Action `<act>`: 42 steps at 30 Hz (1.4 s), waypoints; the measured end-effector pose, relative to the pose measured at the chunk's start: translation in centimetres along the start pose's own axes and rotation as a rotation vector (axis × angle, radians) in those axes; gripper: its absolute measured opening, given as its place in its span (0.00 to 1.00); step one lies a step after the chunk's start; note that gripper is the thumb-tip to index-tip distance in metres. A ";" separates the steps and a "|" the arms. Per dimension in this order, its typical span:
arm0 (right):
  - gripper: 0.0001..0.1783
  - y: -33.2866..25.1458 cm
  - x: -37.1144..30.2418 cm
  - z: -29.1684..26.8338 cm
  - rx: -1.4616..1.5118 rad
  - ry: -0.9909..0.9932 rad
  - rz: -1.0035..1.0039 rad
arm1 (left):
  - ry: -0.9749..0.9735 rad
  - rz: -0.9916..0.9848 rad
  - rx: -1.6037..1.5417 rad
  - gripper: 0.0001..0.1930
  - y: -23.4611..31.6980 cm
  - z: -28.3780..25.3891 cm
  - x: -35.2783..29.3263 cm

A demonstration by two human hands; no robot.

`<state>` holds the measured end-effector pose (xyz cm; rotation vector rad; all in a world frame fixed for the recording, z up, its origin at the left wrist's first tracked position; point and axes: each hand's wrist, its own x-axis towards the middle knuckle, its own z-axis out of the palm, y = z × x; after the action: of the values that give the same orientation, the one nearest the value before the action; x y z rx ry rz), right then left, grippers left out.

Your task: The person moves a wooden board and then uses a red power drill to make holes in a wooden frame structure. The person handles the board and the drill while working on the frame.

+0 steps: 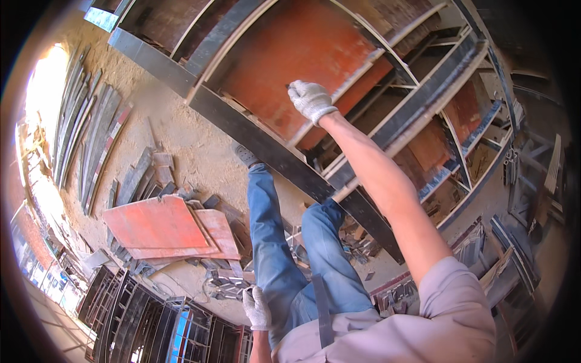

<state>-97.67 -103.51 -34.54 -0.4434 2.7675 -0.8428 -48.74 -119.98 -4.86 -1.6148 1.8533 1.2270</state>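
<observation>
My right hand (311, 101), in a pale knitted work glove, reaches out over a red-brown panel (296, 57) set within a large dark frame (254, 138). Its fingers are curled closed; a small dark bit shows at the fingertips, too little to name. Down beside my left thigh is my left hand (258, 310), gloved the same way. Those fingers are bent inward, with a dark spot between thumb and fingers that I cannot make out. Pale and dark bars (417, 112) cross the frame to the right of my right hand.
Reddish boards (160, 224) lie on a heap of scrap pieces left of my legs. Long strips (100, 139) are stacked on the sandy ground at the far left. Dark metal frames (130, 317) stand at the lower left. More offcuts (363, 245) lie under the frame's near edge.
</observation>
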 end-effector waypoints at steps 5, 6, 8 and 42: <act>0.17 0.8 5.6 5.7 -0.193 -0.303 -0.014 | 0.032 0.015 0.151 0.17 3.7 -4.1 7.9; 0.19 0.8 5.5 5.3 -0.292 -0.312 0.090 | 0.014 0.021 0.193 0.17 4.3 -5.4 8.4; 0.17 1.2 5.1 4.5 -0.314 -0.259 0.151 | -0.014 0.028 0.241 0.18 5.3 -7.0 9.6; 0.13 -26.5 51.9 17.4 -0.125 -0.247 -0.200 | -0.041 -0.261 -0.167 0.15 27.9 -22.6 36.4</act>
<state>-135.17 -151.13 -39.55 -0.8006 2.5840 -0.6086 -78.67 -161.01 -10.64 -1.8369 1.4911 1.3136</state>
